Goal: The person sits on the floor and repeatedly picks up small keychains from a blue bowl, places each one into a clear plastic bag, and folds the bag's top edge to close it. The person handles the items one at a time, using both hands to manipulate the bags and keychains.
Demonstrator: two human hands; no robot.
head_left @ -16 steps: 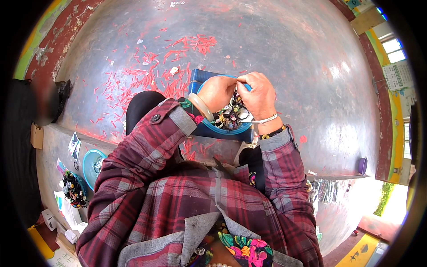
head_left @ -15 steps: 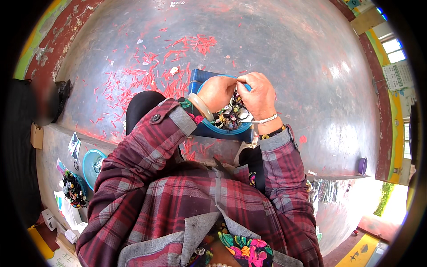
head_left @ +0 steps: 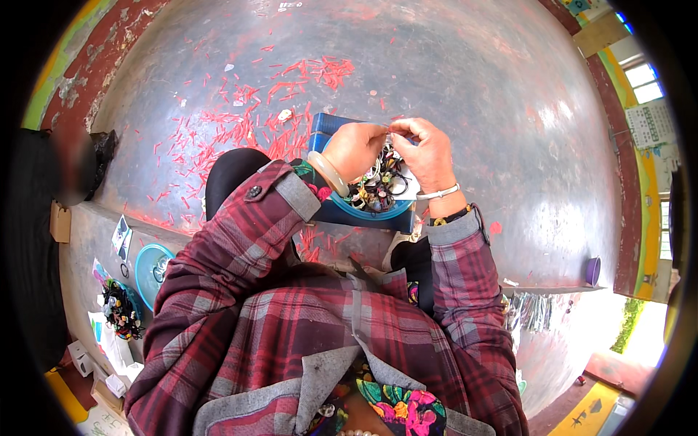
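Observation:
Both my hands meet fingertip to fingertip above a blue round basin [head_left: 374, 214]. My left hand [head_left: 354, 150] is closed in a pinch, its palm side turned away. Across from it my right hand [head_left: 427, 154] pinches with thumb and forefinger. Whatever sits between the fingertips is too small to make out. Inside the basin lies a heap of black and white cords with small beads [head_left: 374, 190]. A white card-like piece [head_left: 407, 190] rests at its right side, partly behind my right hand. Under the basin is a dark blue box or stool [head_left: 327, 123].
Red scraps [head_left: 240, 123] litter the grey floor ahead and left. At left stand a turquoise basin [head_left: 150, 272] and a container heaped with dark beaded cords [head_left: 121, 309]. A purple cup [head_left: 592, 271] stands far right, near a bundle of silvery strips [head_left: 538, 311].
My right hand has shifted slightly right, its fingers a little more stretched. My left hand stays almost in place.

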